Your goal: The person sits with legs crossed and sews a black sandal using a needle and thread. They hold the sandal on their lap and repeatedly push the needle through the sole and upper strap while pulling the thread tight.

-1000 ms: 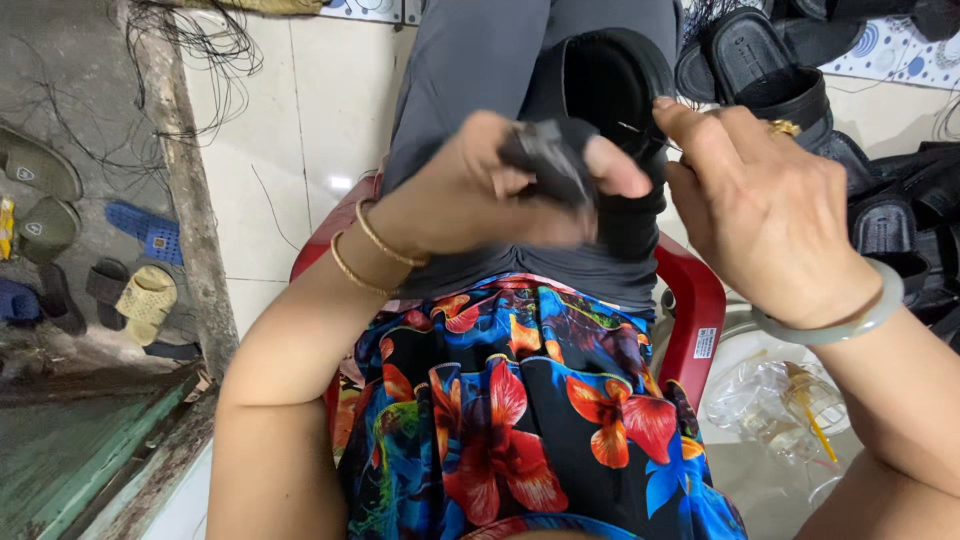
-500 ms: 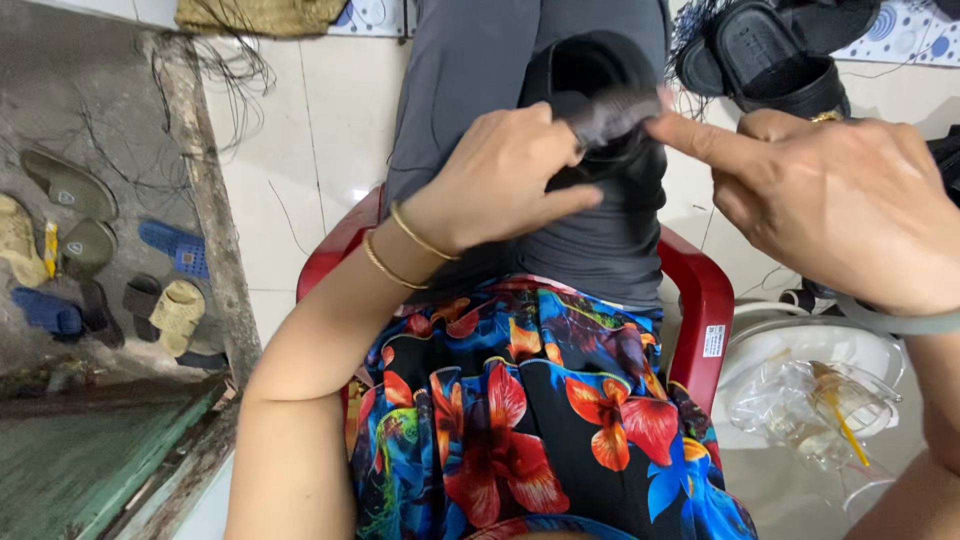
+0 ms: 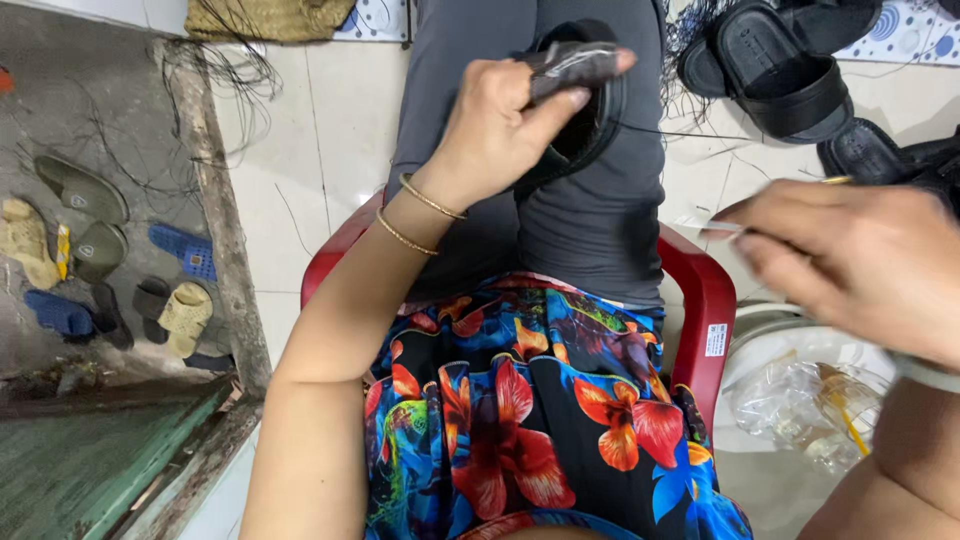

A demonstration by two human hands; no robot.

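A black sandal (image 3: 585, 110) is held upright on the lap, resting against the grey-trousered thighs above a red plastic chair (image 3: 705, 300). Its dark strap (image 3: 575, 62) is pinched at the top between thumb and fingers (image 3: 560, 105) of the left hand (image 3: 500, 125), which is closed firmly around it; two thin gold bangles (image 3: 420, 215) are worn on that wrist. A thin dark thread (image 3: 680, 133) is stretched from the sandal out to the right, towards the right hand (image 3: 850, 260). The right hand is raised well apart from the sandal, somewhat blurred, with its fingers drawn together on a slim, pale needle-like tool (image 3: 720, 228); what else it may hold cannot be told. A pale bangle (image 3: 925, 372) is seen at that wrist.

A brightly flowered garment (image 3: 540, 420) in red, blue and orange is worn over the lap. On the tiled floor (image 3: 300, 150) to the upper right, more black sandals (image 3: 765, 70) are lying together. Below the right forearm, a white bucket (image 3: 770, 335) with crumpled clear plastic (image 3: 810, 405) in it is seen just beside the chair. Far to the left, on a grey concrete surface, small shoe parts and soles (image 3: 95, 270) in olive, blue and cream are scattered, and loose dark threads (image 3: 210, 75) are strewn near a woven mat (image 3: 270, 18).
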